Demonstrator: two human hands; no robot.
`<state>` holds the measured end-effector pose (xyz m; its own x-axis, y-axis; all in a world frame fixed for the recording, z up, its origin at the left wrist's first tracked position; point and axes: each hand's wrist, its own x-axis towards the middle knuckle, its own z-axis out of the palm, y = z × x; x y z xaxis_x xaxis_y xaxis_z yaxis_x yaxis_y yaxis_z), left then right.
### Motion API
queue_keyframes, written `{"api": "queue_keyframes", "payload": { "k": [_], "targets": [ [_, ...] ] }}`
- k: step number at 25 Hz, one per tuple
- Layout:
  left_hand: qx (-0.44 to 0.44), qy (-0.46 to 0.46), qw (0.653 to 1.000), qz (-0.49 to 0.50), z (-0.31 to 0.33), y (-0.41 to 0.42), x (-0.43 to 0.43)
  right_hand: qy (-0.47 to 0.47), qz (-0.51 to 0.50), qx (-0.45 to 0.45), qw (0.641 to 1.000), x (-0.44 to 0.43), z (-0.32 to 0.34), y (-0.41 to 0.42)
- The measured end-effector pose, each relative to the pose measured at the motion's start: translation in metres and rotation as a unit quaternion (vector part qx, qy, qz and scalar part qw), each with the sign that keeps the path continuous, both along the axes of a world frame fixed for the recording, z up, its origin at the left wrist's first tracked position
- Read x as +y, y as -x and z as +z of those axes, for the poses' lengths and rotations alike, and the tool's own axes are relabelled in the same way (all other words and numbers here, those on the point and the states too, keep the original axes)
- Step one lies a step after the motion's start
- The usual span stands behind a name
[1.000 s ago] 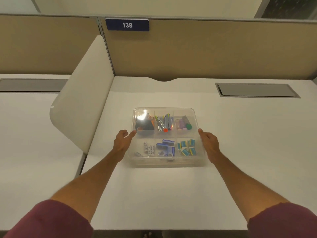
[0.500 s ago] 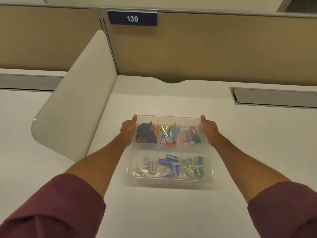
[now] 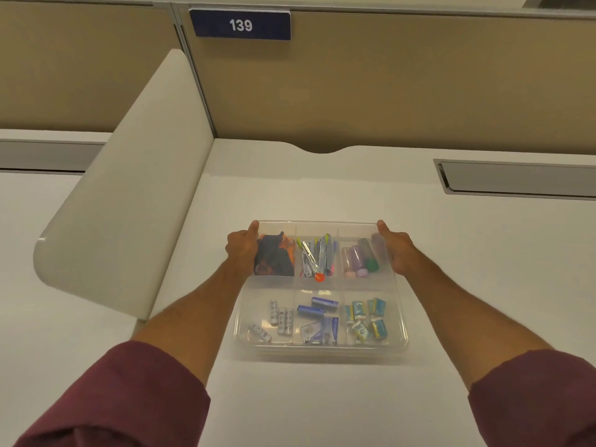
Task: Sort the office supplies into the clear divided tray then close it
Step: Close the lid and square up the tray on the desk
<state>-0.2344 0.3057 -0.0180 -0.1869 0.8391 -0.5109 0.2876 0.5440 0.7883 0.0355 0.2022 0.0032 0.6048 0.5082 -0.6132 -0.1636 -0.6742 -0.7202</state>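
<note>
The clear divided tray (image 3: 322, 348) sits on the white desk with its clear lid on top. Its compartments hold black and orange clips (image 3: 274, 259), pens and clippers (image 3: 317, 256), glue sticks (image 3: 361, 259), white batteries (image 3: 279, 319), blue staple boxes (image 3: 317, 317) and teal erasers (image 3: 366, 317). My left hand (image 3: 243, 245) grips the tray's far left corner, thumb on the lid. My right hand (image 3: 398, 248) grips the far right corner the same way.
A white curved divider panel (image 3: 129, 201) stands to the left of the tray. A tan partition wall with a blue "139" sign (image 3: 240, 24) rises behind the desk. A grey cable hatch (image 3: 516, 180) lies at the back right.
My hands have moved from the tray's near sides to its far corners and now press on the lid. The camera has tilted closer and lower over the tray.
</note>
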Motion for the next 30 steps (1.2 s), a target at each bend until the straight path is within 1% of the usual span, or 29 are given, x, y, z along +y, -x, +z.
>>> {"api": "queue_keyframes", "payload": {
  "k": [5, 8, 10, 12, 13, 14, 16, 18, 19, 21, 23, 25, 26, 30],
  "targets": [
    [0.008, -0.021, 1.0, 0.0, -0.002, 0.0, -0.003, 0.004, -0.009, -0.031, 0.999, 0.004, -0.001, 0.005],
    [0.023, -0.034, 0.999, -0.021, -0.001, 0.0, -0.006, 0.003, -0.026, -0.038, 0.999, 0.002, -0.001, 0.007],
    [0.031, -0.043, 0.998, -0.021, 0.001, 0.0, -0.01, 0.004, -0.017, -0.046, 0.999, -0.002, 0.001, 0.007],
    [0.024, -0.044, 0.998, -0.024, 0.006, 0.002, -0.012, -0.004, 0.016, -0.092, 0.996, -0.006, 0.002, 0.009],
    [0.039, -0.056, 0.997, -0.038, 0.007, 0.003, -0.012, -0.008, 0.047, -0.134, 0.99, -0.007, 0.003, 0.009],
    [0.084, -0.074, 0.991, -0.072, 0.009, 0.004, -0.014, -0.002, 0.088, -0.186, 0.979, -0.011, 0.005, 0.012],
    [0.213, -0.124, 0.957, -0.155, 0.014, 0.006, -0.026, 0.024, 0.183, -0.287, 0.94, -0.021, 0.008, 0.02],
    [0.293, -0.162, 0.908, -0.252, 0.019, 0.009, -0.047, 0.044, 0.271, -0.323, 0.906, -0.035, 0.011, 0.035],
    [0.316, -0.167, 0.882, -0.308, 0.022, 0.01, -0.057, 0.056, 0.297, -0.328, 0.895, -0.041, 0.012, 0.041],
    [0.34, -0.149, 0.838, -0.401, 0.026, 0.012, -0.074, 0.092, 0.334, -0.34, 0.874, -0.053, 0.013, 0.05],
    [0.356, -0.12, 0.81, -0.45, 0.031, 0.017, -0.086, 0.118, 0.363, -0.349, 0.856, -0.066, 0.014, 0.059],
    [0.373, -0.104, 0.793, -0.47, 0.035, 0.02, -0.094, 0.125, 0.373, -0.361, 0.845, -0.079, 0.013, 0.067],
    [0.378, -0.098, 0.791, -0.471, 0.035, 0.021, -0.096, 0.122, 0.371, -0.368, 0.844, -0.084, 0.012, 0.071],
    [0.369, -0.077, 0.802, -0.463, 0.035, 0.021, -0.1, 0.095, 0.335, -0.379, 0.857, -0.093, 0.009, 0.082]
  ]
}}
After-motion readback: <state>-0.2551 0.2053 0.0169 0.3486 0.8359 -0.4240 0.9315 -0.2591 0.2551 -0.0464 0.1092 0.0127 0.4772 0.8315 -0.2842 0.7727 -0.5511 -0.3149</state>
